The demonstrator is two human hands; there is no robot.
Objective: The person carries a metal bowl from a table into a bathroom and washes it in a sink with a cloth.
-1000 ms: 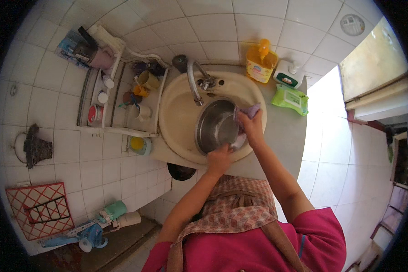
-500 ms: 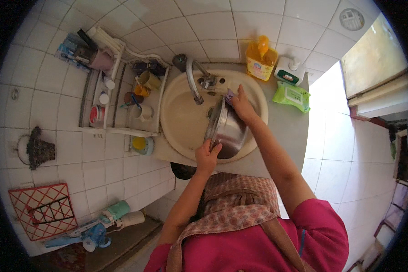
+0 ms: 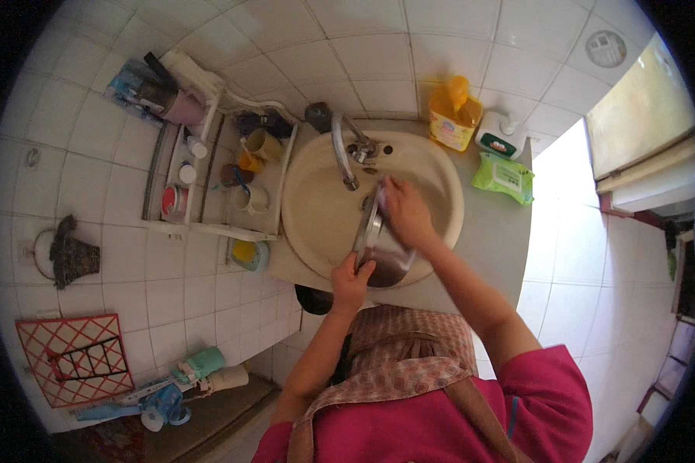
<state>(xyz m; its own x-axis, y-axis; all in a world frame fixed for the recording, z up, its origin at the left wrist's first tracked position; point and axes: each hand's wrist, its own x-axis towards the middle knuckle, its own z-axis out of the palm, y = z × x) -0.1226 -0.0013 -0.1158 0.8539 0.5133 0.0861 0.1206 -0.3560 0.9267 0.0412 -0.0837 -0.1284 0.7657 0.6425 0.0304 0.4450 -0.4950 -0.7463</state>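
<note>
A stainless steel pot (image 3: 391,259) is tipped on its side over the cream washbasin (image 3: 305,258), its rim turned to the left. My left hand (image 3: 350,284) grips the pot's near rim, thumb on the outer wall. At the pot's far end, my right hand (image 3: 406,212) presses against the outer wall close to the rim, fingers bent. The purple cloth under it is almost wholly hidden by the hand now. The chrome faucet (image 3: 343,158) arches over the basin just left of the pot; no water stream can be made out.
Behind the basin at right stand a yellow pump bottle (image 3: 453,123) and a white soap dispenser (image 3: 496,137), with a green wipes pack (image 3: 505,179) before them. A white rack (image 3: 235,230) with cups borders the basin's left side. A sponge (image 3: 245,251) sits below the rack.
My right hand has slid nearer along the pot's outer wall, and its fingers now cover the purple cloth. My left hand keeps its hold on the rim. The whole view has shifted slightly.
</note>
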